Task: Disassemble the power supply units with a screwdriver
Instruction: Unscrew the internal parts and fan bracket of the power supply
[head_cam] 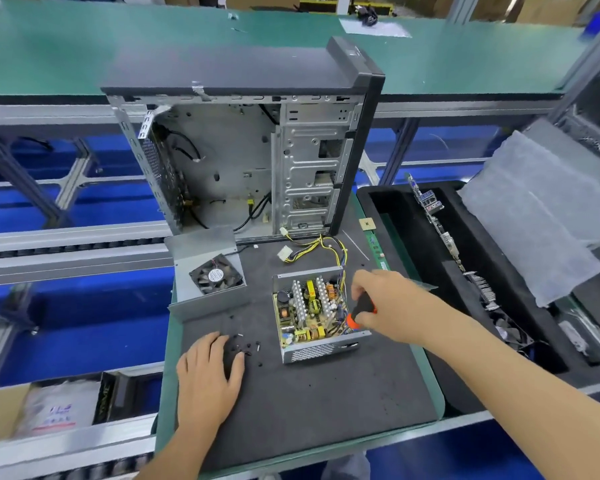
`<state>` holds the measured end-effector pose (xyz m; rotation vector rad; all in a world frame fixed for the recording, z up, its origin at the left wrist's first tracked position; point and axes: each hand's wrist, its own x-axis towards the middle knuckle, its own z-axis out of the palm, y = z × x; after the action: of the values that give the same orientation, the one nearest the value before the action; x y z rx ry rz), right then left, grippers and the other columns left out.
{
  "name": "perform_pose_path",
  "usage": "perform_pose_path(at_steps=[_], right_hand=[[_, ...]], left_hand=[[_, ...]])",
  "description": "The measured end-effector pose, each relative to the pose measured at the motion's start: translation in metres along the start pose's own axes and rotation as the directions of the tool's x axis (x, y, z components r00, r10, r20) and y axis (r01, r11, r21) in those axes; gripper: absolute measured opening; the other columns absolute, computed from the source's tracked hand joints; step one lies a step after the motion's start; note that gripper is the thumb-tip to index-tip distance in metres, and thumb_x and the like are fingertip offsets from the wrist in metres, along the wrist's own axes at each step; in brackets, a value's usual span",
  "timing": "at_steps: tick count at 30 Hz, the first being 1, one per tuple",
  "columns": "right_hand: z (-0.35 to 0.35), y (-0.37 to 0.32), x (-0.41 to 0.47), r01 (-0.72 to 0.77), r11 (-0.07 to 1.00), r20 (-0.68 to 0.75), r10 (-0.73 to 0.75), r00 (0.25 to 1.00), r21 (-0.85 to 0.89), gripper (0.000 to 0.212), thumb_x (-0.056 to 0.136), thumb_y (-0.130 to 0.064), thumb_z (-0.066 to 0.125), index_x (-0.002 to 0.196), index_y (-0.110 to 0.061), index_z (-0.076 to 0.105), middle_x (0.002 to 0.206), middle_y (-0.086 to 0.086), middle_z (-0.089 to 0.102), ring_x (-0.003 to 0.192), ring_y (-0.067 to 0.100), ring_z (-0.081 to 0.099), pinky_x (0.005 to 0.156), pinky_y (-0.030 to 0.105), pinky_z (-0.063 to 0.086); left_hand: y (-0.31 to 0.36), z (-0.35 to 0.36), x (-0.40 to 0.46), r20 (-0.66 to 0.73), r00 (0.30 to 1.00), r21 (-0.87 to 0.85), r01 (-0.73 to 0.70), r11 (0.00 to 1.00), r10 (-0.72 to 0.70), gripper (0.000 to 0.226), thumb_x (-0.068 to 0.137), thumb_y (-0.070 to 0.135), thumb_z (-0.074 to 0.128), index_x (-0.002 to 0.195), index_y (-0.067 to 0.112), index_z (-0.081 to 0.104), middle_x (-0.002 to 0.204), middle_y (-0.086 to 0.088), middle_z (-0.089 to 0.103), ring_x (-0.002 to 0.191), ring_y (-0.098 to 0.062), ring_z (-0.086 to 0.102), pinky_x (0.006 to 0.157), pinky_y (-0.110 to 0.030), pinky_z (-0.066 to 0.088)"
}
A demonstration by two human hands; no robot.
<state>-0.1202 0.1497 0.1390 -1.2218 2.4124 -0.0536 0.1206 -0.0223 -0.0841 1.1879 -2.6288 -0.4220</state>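
The power supply (314, 315) sits open-topped on the dark mat, its circuit board with coils and silver heat sinks bared, just left of the right fingers (362, 289), which grip a black-and-orange screwdriver (361, 311) pointing down at its right edge

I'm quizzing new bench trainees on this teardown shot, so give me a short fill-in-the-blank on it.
1. The right hand grips a ____ with a black and orange handle.
2. The open power supply has its ____ removed, exposing the circuit board.
3. The left hand rests flat beside loose ____ on the mat.

Missing words: screwdriver; cover; screws
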Motion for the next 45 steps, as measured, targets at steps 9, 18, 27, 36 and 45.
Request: perform_pose_path(at_steps=[9,18,27,36,45], right_hand=[[0.005,0.002,-0.004,-0.06,0.991,-0.075,0.069,0.995,0.117,0.046,0.087,-0.065,0.057,0.096,-0.02,0.048,0.074,-0.005,0.056,0.067,0.013,0.052,0.051,0.025,0.034],[0.009,0.0,-0.002,0.135,0.987,-0.111,-0.144,0.983,-0.085,0.024,0.095,-0.032,0.054,0.112,-0.019,0.042,0.099,0.0,0.058,0.089,0.025,0.053,0.075,0.037,0.048],[0.008,0.002,-0.01,0.17,0.918,-0.015,-0.187,0.982,-0.357,0.059,0.087,-0.054,0.0,0.117,-0.024,0.04,0.09,-0.003,0.042,0.079,0.023,0.043,0.066,0.032,0.038],[0.01,0.013,-0.004,0.104,0.964,-0.051,-0.12,0.991,-0.243,0.046,0.093,-0.067,0.04,0.099,-0.022,0.032,0.089,-0.003,0.045,0.092,0.025,0.056,0.071,0.032,0.044],[0.008,0.017,-0.007,0.089,0.973,-0.031,-0.097,0.995,-0.212,0.04,0.094,-0.06,0.044,0.119,-0.029,0.037,0.106,-0.004,0.04,0.086,0.023,0.048,0.068,0.031,0.039]], left_hand=[[-0.001,0.001,0.002,-0.002,1.0,-0.024,0.007,1.0,-0.007,0.056,0.092,0.054,0.036,0.12,0.014,0.064,0.129,-0.003,0.058,0.123,-0.025,0.05,0.107,-0.045,0.034],[0.0,0.0,0.002,-0.008,0.998,-0.037,0.061,0.997,-0.062,0.06,0.094,0.055,0.034,0.13,0.013,0.058,0.135,-0.004,0.054,0.128,-0.026,0.046,0.11,-0.047,0.034],[0.001,0.0,0.003,-0.025,0.996,-0.04,0.082,0.996,-0.083,0.059,0.094,0.055,0.036,0.127,0.014,0.063,0.135,-0.003,0.054,0.127,-0.025,0.046,0.108,-0.044,0.033],[-0.001,0.0,0.002,-0.028,0.994,-0.036,0.104,0.994,-0.105,0.059,0.094,0.055,0.035,0.129,0.016,0.062,0.136,-0.002,0.054,0.129,-0.025,0.046,0.11,-0.045,0.034],[0.001,0.0,0.001,-0.029,0.994,-0.047,0.103,0.994,-0.105,0.057,0.095,0.053,0.035,0.127,0.015,0.063,0.135,-0.003,0.055,0.128,-0.025,0.045,0.11,-0.045,0.033]])
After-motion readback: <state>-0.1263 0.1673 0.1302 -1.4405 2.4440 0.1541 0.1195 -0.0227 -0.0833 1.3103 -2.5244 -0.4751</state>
